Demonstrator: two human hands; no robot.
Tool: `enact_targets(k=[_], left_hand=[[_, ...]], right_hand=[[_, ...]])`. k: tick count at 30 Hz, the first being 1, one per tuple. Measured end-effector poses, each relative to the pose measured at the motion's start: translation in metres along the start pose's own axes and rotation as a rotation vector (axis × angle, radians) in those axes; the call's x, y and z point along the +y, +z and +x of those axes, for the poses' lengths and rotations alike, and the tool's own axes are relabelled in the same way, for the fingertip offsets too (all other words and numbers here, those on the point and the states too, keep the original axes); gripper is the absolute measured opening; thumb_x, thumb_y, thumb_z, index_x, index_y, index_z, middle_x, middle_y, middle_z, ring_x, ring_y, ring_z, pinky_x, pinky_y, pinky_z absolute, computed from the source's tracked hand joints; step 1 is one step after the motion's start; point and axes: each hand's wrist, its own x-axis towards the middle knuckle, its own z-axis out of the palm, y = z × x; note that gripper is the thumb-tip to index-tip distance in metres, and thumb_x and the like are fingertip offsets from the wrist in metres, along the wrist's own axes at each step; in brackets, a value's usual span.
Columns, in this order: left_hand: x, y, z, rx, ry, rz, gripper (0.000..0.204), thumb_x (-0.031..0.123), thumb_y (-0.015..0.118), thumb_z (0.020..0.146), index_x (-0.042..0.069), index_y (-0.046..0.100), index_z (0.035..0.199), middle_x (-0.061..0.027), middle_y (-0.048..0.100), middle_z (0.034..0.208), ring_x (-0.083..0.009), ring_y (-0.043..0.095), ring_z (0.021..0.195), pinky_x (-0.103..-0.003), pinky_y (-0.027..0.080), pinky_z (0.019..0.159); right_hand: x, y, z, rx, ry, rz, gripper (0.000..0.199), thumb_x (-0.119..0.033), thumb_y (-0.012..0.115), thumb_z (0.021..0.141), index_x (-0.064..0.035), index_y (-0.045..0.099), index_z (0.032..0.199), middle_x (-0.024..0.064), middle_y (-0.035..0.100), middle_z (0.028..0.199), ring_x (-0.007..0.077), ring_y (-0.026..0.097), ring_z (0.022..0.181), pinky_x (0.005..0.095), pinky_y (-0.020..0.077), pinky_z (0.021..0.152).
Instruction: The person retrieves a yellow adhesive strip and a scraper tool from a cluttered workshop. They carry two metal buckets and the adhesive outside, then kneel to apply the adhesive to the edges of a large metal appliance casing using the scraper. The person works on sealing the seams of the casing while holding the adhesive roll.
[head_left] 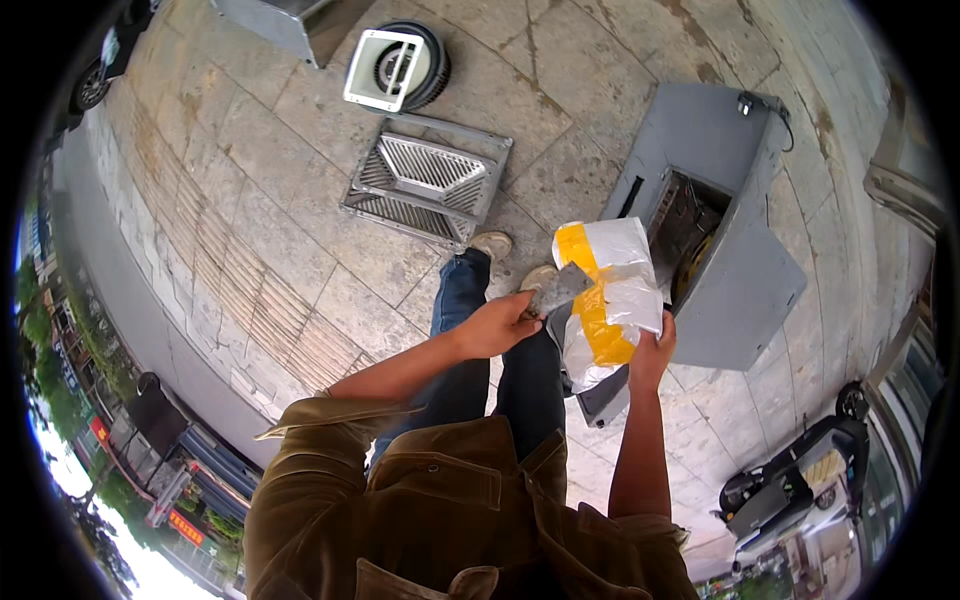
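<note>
My right hand [652, 350] grips the lower right edge of a white plastic parcel [628, 240] with wide yellow bands. The parcel is held in front of my legs. Beside its left edge, my left hand [500, 324] is closed on a flat grey blade-like piece [562, 288], which reaches toward the parcel's yellow part. Whether the piece touches the plastic, I cannot tell. Partly hidden under the parcel is a dark grey case-like object [604, 398]. To the right stands a grey metal housing [690, 130], its opening showing dark, dirty parts inside.
Slatted metal grille frames [430, 175] lie on the paving ahead of my shoes [492, 243]. Beyond them sits a black fan wheel [434, 75] with a white square frame [384, 70] against it. A grey metal box [270, 25] is farther off; a scooter [800, 480] stands lower right.
</note>
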Motion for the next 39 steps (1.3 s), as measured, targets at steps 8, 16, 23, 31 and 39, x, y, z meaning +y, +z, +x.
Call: enact_targets(k=[8,16,23,31,39], left_hand=[[0.090,0.023,-0.141,0.199,0.063,0.230,0.028,0.021,0.051,0.087,-0.002,0.046,0.103,-0.0199,0.059,0.085,-0.0321,0.060,0.078,-0.040,0.046,0.069],[0.126,0.007,-0.244,0.138,0.102,0.017,0.023,0.019,0.050,0.086,0.003,0.049,0.102,-0.0084,0.056,0.077,-0.0168,0.056,0.070,-0.032,0.045,0.062],[0.096,-0.087,-0.391,0.274,0.210,0.072,0.029,0.026,0.051,0.089,0.002,0.051,0.105,-0.0081,0.055,0.075,-0.0153,0.051,0.064,-0.032,0.042,0.059],[-0.139,-0.273,-0.704,0.949,0.256,-0.595,0.028,0.007,0.052,0.085,0.007,0.043,0.112,-0.0030,0.050,0.096,-0.0123,0.051,0.078,-0.030,0.047,0.068],[-0.166,-0.400,-0.825,1.163,0.446,-0.965,0.057,0.017,0.042,0.097,0.013,0.015,0.146,-0.0050,0.055,0.092,-0.0119,0.050,0.070,-0.026,0.045,0.058]], right_hand=[[-0.165,0.003,-0.131,-0.636,-0.009,0.741,0.037,-0.013,0.057,0.086,0.0006,0.044,0.118,0.0097,0.051,0.114,0.0182,0.050,0.106,0.0319,0.0380,0.094],[-0.183,0.052,-0.180,-0.364,-0.377,0.384,0.027,0.004,0.066,0.076,0.0022,0.054,0.100,0.0098,0.056,0.100,0.0167,0.055,0.098,0.0279,0.0423,0.088],[-0.256,0.157,-0.238,-0.203,-0.430,0.431,0.024,0.009,0.065,0.075,0.0016,0.054,0.095,0.0067,0.061,0.090,0.0106,0.057,0.081,0.0224,0.0460,0.072],[-0.327,0.248,-0.292,0.056,-0.921,0.082,0.026,0.009,0.061,0.078,-0.0005,0.052,0.101,0.0073,0.056,0.098,0.0132,0.055,0.087,0.0243,0.0448,0.078],[-0.395,0.365,-0.293,0.014,-0.872,-0.050,0.041,0.001,0.060,0.084,0.0041,0.046,0.123,0.0141,0.054,0.117,0.0189,0.055,0.103,0.0284,0.0429,0.088]])
